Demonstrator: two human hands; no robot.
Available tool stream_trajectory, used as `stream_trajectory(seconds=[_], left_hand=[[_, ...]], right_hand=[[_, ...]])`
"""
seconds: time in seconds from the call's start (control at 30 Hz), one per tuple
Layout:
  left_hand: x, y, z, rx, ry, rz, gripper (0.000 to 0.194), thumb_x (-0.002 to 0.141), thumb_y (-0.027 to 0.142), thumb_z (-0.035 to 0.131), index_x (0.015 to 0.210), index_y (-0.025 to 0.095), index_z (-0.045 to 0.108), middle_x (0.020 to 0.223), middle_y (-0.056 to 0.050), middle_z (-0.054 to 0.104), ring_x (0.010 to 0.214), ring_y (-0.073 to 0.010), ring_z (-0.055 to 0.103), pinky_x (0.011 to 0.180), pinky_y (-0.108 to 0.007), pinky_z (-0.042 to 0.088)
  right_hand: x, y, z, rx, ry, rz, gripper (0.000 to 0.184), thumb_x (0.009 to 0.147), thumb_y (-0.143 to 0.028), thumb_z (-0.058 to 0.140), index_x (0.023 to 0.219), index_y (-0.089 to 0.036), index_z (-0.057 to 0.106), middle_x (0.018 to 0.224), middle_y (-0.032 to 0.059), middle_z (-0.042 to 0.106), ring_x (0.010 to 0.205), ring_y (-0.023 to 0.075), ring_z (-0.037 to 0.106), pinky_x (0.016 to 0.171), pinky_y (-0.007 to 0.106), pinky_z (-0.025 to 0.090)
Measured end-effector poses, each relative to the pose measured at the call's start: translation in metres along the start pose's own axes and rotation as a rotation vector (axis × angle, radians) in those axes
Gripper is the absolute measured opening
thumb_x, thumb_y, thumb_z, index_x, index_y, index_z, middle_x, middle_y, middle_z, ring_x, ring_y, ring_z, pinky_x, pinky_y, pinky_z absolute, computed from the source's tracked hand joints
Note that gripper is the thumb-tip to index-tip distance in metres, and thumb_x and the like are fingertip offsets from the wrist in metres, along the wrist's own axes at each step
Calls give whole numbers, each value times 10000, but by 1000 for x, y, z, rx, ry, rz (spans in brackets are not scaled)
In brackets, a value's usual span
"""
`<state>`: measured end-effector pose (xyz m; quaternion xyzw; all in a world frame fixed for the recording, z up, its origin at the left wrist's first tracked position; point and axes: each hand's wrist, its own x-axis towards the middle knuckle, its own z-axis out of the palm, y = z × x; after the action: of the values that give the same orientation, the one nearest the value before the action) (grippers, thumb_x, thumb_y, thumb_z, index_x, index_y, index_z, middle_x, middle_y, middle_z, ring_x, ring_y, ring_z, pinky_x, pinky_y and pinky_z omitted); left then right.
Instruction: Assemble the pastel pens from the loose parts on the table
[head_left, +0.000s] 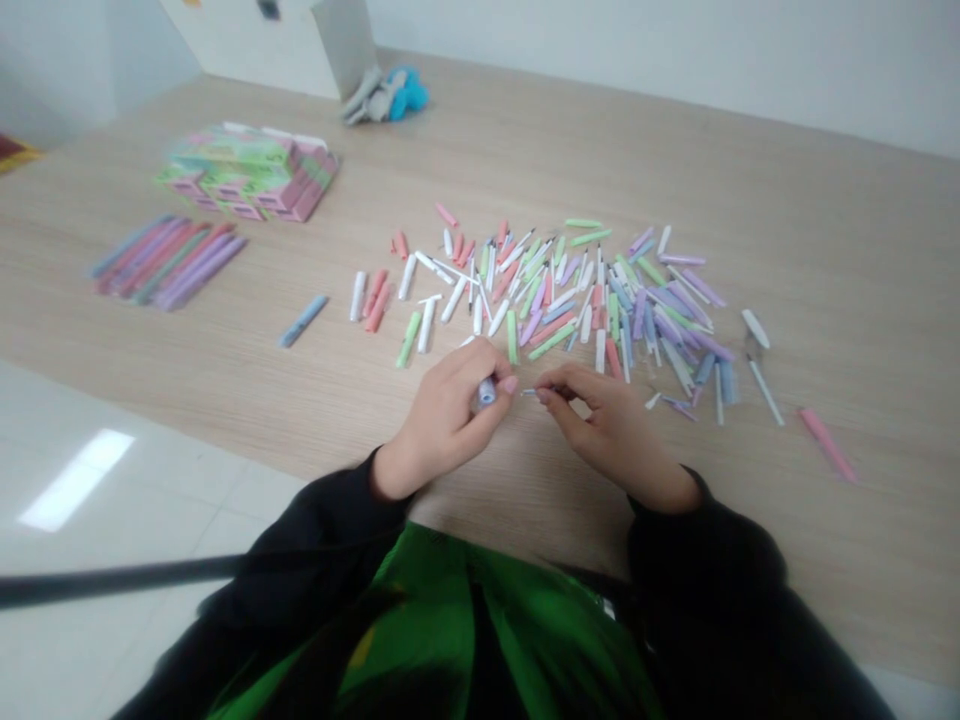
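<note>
My left hand (448, 412) is curled around a short light-blue pen barrel (487, 391), whose open end points right. My right hand (609, 425) pinches a thin pen refill (529, 391) between thumb and fingers, its tip just right of the barrel's end. Both hands hover over the near part of the wooden table (825, 200). Just beyond them lies a wide scatter of pastel pen parts (570, 295): caps, barrels and refills in white, pink, green, purple and blue.
A row of finished pastel pens (169, 262) lies at the left, with a single blue pen (303, 321) apart from it. Stacked pink-and-green boxes (251, 172) stand behind them. A grey-and-blue cloth item (386, 97) is at the far edge. A pink piece (827, 444) lies far right.
</note>
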<state>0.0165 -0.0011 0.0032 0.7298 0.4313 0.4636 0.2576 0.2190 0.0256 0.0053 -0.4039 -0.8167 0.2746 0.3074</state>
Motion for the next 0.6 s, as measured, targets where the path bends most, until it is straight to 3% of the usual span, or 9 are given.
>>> stream_trajectory(seconds=[0.07, 0.13, 0.2, 0.27, 0.37, 0.6], left_hand=[[0, 1, 1, -224, -4, -99, 245, 993, 327, 484, 813, 175, 550, 760, -17, 540, 700, -137, 478, 678, -290, 397], [3, 2, 2, -597, 34, -268, 233, 998, 350, 467, 860, 180, 549, 743, -13, 590, 615, -115, 482, 594, -255, 396], [7, 3, 2, -941, 105, -445, 158, 972, 307, 517, 873, 184, 526, 732, -14, 653, 534, -91, 489, 522, -214, 397], [11, 4, 2, -1143, 166, -597, 129, 926, 224, 588, 831, 168, 521, 744, -31, 704, 503, -71, 511, 501, -182, 430], [14, 5, 0, -1266, 185, -725, 170, 926, 142, 575, 757, 130, 558, 731, -60, 727, 487, -59, 541, 498, -165, 486], [12, 0, 2, -1370, 142, -757, 268, 994, 124, 476, 787, 85, 642, 766, -75, 733, 491, -58, 584, 513, -161, 549]], right_hand=[[-1, -4, 0, 59, 47, 11, 76, 929, -163, 605, 902, -186, 672, 791, 5, 666, 731, 138, 629, 683, 274, 477], [-3, -10, 0, 150, 128, 30, 68, 928, -170, 617, 905, -200, 674, 776, -11, 658, 717, 126, 629, 682, 264, 485], [-5, -16, -2, 249, 202, 51, 63, 926, -179, 626, 912, -213, 677, 768, -23, 659, 695, 116, 631, 663, 252, 494], [-6, -20, -3, 316, 245, 72, 57, 921, -185, 636, 913, -219, 682, 764, -27, 664, 683, 111, 635, 647, 244, 500], [-6, -22, -3, 335, 258, 83, 52, 917, -189, 643, 909, -218, 686, 747, -28, 659, 676, 111, 632, 642, 247, 500], [-6, -23, 5, 249, 232, 31, 61, 916, -174, 639, 910, -214, 685, 780, -17, 668, 698, 120, 627, 662, 271, 492]])
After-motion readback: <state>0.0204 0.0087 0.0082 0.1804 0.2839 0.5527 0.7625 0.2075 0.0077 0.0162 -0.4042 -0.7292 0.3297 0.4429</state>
